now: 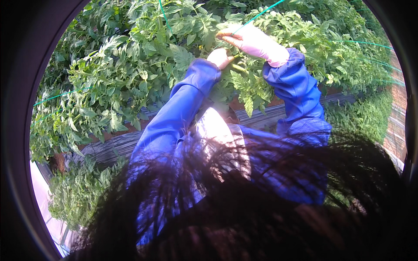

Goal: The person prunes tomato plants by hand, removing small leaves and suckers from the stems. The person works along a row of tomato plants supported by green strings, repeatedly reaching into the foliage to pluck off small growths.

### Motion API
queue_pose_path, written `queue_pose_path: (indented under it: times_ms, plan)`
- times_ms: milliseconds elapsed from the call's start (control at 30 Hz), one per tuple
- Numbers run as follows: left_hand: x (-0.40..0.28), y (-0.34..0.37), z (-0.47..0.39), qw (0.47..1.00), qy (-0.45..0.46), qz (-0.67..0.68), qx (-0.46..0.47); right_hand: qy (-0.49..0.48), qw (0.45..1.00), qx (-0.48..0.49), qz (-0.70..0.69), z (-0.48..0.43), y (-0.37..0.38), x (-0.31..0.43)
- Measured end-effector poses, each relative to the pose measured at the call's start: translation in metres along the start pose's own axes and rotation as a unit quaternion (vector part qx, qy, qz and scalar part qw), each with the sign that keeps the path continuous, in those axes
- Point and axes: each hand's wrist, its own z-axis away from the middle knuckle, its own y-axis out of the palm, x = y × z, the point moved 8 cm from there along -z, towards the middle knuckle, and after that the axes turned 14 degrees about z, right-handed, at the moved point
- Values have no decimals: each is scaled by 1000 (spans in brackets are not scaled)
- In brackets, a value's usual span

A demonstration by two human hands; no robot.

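Observation:
Tomato plants (143, 45) with dense green leaves fill the space before me. My left hand (220, 58), pale in the glare, closes around a green tomato stem (240, 68) whose lower part shows beside the thumb. Just above and to the right, my right hand (251, 40) wears a light pink glove with soiled fingertips. Its fingers pinch a green twine (261, 13) that runs up to the top right. Overexposure and leaves hide the exact contact of the left fingers. Both arms wear blue sleeves (191, 94).
Dark plastic mulch film (107, 146) covers the bed's near edge, with reddish soil beside it. More green twines (362, 41) cross the plants at both sides. Low greenery (78, 192) grows at lower left. A brick wall (396, 91) stands at far right. Dark hair blocks the lower view.

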Motion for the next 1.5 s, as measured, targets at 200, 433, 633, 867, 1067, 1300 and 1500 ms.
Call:
queue_pose_path:
  times_ms: [200, 433, 633, 867, 1067, 1300, 1500]
  plan:
    - [24, 7, 5, 996, -20, 21, -87, 15, 999, -16, 36, -1, -8, -5]
    - [14, -16, 48, 985, -42, 83, -143, 32, 999, -13, 28, 2, -4, -18]
    - [-10, 2, 167, 969, 199, 138, -45, 69, 998, -4, 4, 5, -10, -23]
    - [-11, 53, 240, 967, 205, -83, 127, 64, 996, 24, 54, 6, -4, -10]
    - [-88, -34, 203, 942, 307, -132, 2, 56, 993, 18, 99, 5, -6, -10]
    - [-18, -139, 59, 979, 136, -26, -147, 39, 993, -29, 104, 1, -22, 4]
    - [38, -89, 41, 994, -91, 36, 58, 87, 983, 49, 154, -15, -24, -8]
